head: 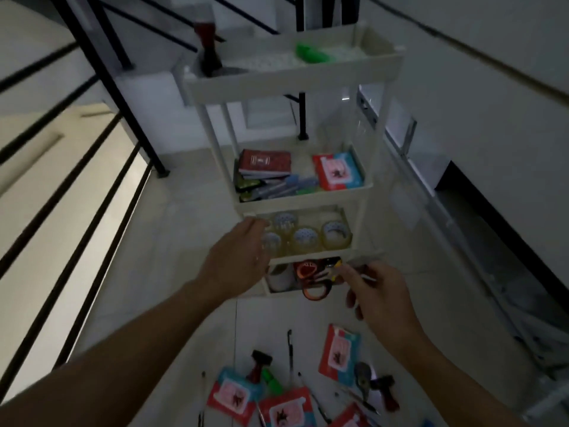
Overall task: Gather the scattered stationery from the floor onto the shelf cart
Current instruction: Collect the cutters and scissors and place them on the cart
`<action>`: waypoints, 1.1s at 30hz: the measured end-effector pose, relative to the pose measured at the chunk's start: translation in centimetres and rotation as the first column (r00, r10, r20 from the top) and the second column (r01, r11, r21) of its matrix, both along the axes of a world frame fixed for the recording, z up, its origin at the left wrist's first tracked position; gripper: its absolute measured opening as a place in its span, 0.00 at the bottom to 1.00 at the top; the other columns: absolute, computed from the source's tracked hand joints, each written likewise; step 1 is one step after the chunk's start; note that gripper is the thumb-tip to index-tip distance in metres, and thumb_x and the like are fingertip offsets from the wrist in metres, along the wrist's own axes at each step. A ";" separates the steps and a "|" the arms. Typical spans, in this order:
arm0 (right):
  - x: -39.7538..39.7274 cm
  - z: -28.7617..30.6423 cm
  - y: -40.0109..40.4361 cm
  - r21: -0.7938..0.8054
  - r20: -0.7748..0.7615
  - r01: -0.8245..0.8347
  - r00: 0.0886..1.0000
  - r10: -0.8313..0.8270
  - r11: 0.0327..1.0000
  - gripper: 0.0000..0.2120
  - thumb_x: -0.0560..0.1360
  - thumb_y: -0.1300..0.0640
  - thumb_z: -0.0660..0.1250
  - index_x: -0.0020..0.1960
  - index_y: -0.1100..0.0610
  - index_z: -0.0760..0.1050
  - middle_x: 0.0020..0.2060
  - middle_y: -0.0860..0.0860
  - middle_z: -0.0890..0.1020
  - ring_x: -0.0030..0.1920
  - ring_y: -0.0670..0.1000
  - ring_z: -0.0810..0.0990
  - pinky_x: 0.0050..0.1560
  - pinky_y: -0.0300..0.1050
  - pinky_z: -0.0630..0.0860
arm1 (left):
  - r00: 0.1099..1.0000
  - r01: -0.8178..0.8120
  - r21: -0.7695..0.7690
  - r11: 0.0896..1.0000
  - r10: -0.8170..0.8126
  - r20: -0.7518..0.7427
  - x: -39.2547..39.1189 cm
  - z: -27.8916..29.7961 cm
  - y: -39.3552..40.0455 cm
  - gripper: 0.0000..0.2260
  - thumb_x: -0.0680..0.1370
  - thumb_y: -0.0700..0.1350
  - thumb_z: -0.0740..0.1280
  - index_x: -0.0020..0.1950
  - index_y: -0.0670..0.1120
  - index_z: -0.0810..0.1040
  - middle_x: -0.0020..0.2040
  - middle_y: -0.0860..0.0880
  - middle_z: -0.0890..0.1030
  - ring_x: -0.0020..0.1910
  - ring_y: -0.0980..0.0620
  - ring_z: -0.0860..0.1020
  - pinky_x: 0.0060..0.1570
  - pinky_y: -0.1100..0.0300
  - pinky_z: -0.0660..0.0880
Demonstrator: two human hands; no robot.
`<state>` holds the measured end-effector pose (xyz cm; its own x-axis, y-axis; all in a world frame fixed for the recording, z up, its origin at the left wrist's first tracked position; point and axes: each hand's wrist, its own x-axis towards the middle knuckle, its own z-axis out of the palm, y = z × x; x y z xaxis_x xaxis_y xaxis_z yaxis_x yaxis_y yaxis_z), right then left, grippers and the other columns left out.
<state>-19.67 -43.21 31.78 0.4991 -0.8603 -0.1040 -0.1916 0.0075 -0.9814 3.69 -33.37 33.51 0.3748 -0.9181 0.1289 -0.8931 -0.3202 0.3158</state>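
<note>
The white shelf cart [363, 192] stands ahead with four tiers. Its top tier holds a green item [312, 53] and a dark red stamp [209, 57]. Notebooks [264, 161], pens and a red-blue packet [337, 171] lie on the second tier, tape rolls [304, 237] on the third, and red-handled scissors [314, 280] on the bottom one. My left hand [237, 260] hovers with relaxed fingers at the tape tier's left corner. My right hand [380, 292] pinches a small thin item, blurred, beside the bottom tier. More packets [338, 349], pens [290, 352] and stamps [257, 365] are scattered on the floor.
Black stair railings [101, 66] and steps rise on the left. A white wall and a clear plastic stand [400, 131] flank the cart's right side, and a dark recess [492, 204] opens under a counter. Pale floor tiles lie left of the cart.
</note>
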 end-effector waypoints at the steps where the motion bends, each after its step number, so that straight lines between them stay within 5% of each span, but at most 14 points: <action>1: 0.9 1.2 -0.8 -0.005 0.020 0.011 1.000 -0.011 1.000 0.12 0.78 0.52 0.68 0.41 0.59 0.80 0.26 0.55 0.79 0.23 0.50 0.74 0.24 0.42 0.70 | 1.000 -0.026 0.021 0.999 0.026 0.001 1.2 0.9 -1.7 0.22 0.79 0.48 0.64 0.72 0.47 0.66 0.68 0.48 0.70 0.62 0.46 0.74 0.57 0.49 0.74; 6: 5.3 4.0 -4.2 -0.002 0.077 0.105 0.992 -0.104 0.994 0.16 0.81 0.50 0.63 0.44 0.62 0.79 0.36 0.59 0.83 0.27 0.53 0.77 0.26 0.45 0.73 | 1.000 -0.017 0.096 0.995 0.015 0.021 5.9 1.1 -9.5 0.29 0.80 0.53 0.64 0.76 0.43 0.60 0.73 0.42 0.67 0.69 0.42 0.69 0.65 0.50 0.70; 13: 8.3 4.7 -7.2 -0.021 0.088 0.172 0.982 -0.170 0.985 0.15 0.81 0.50 0.62 0.47 0.60 0.79 0.38 0.55 0.84 0.29 0.52 0.77 0.25 0.44 0.73 | 0.997 -0.031 0.251 0.968 0.049 -0.066 9.0 -2.1 -14.1 0.29 0.80 0.64 0.55 0.78 0.53 0.57 0.77 0.46 0.62 0.74 0.42 0.63 0.71 0.46 0.63; 17: 8.1 4.3 -8.2 -0.017 0.084 0.221 0.972 -0.219 0.975 0.15 0.82 0.50 0.61 0.48 0.61 0.79 0.39 0.55 0.84 0.29 0.51 0.77 0.25 0.44 0.74 | 0.996 -0.053 0.122 0.991 0.062 -0.069 10.1 -2.1 -15.3 0.20 0.81 0.60 0.57 0.66 0.51 0.76 0.64 0.44 0.75 0.63 0.43 0.72 0.62 0.49 0.69; 20: 7.3 3.8 -8.9 -0.024 0.078 0.274 0.959 -0.271 0.961 0.15 0.82 0.51 0.61 0.47 0.60 0.79 0.39 0.54 0.83 0.29 0.51 0.76 0.26 0.45 0.73 | 0.994 0.027 0.199 0.980 -0.006 -0.105 10.6 -0.9 -16.4 0.20 0.76 0.56 0.70 0.65 0.48 0.79 0.59 0.45 0.80 0.54 0.45 0.78 0.53 0.54 0.76; 23: 6.7 3.4 -9.2 -0.019 0.071 0.306 0.950 -0.304 0.952 0.15 0.82 0.52 0.61 0.47 0.61 0.79 0.39 0.54 0.83 0.28 0.51 0.75 0.25 0.44 0.72 | 0.989 0.058 0.299 0.952 -0.014 -0.147 10.4 0.2 -17.6 0.21 0.76 0.52 0.72 0.66 0.44 0.79 0.58 0.44 0.82 0.49 0.48 0.78 0.44 0.59 0.73; 29: 7.0 3.5 -9.3 -0.035 0.087 0.325 0.943 -0.321 0.945 0.14 0.81 0.53 0.61 0.46 0.60 0.79 0.39 0.54 0.83 0.28 0.51 0.74 0.25 0.41 0.72 | 0.967 0.059 0.361 0.931 0.036 -0.251 10.7 0.7 -18.1 0.21 0.75 0.60 0.70 0.57 0.45 0.83 0.51 0.46 0.83 0.48 0.49 0.80 0.52 0.52 0.79; 33: 7.4 3.9 -9.4 -0.043 0.093 0.318 0.945 -0.313 0.947 0.14 0.82 0.53 0.61 0.47 0.61 0.79 0.39 0.54 0.83 0.28 0.51 0.74 0.25 0.41 0.72 | 0.983 0.061 0.350 0.935 0.004 -0.183 10.8 0.9 -18.1 0.20 0.75 0.58 0.72 0.58 0.45 0.84 0.51 0.46 0.84 0.48 0.48 0.80 0.45 0.57 0.77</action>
